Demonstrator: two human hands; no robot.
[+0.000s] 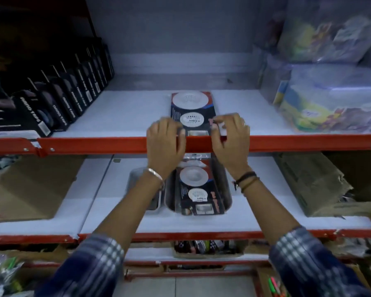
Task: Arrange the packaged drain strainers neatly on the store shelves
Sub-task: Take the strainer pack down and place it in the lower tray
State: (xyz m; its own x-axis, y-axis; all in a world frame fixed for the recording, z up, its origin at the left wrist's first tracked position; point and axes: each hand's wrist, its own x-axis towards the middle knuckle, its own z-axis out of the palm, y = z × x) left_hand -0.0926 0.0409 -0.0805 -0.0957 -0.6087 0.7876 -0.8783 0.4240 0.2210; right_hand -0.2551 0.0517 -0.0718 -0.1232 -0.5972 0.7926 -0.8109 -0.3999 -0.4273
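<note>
Both grips are raised to the front edge of the upper shelf (124, 112). At the left grip (165, 142) the fingers are curled over the red front rail (94, 145), and the fingertips (181, 132) are set at the near-left edge of a packaged drain strainer (192, 111); whether the card is actually pinched there cannot be told. At the right grip (230, 140) the fingers are bent and loosely closed toward the thumb at the near-right edge of the same package, the near end of which is hidden behind the rail and the grips.

That package is laid flat on the white upper shelf, its long side running away from the grips, with a white round strainer seen at the far end and a smaller one nearer the fingers. To the left of the left grip a row of black boxes (51, 103) is stood upright, well apart from the package. To the right of the right grip soft bundles in clear plastic (330, 99) are stacked.

Below the grips, between the two wrists, a second strainer package (198, 189) is seen lying in a dark tray (227, 202) on the lower shelf (266, 217). A metal bangle (156, 174) is worn on the left wrist and dark bands (245, 179) on the right.
</note>
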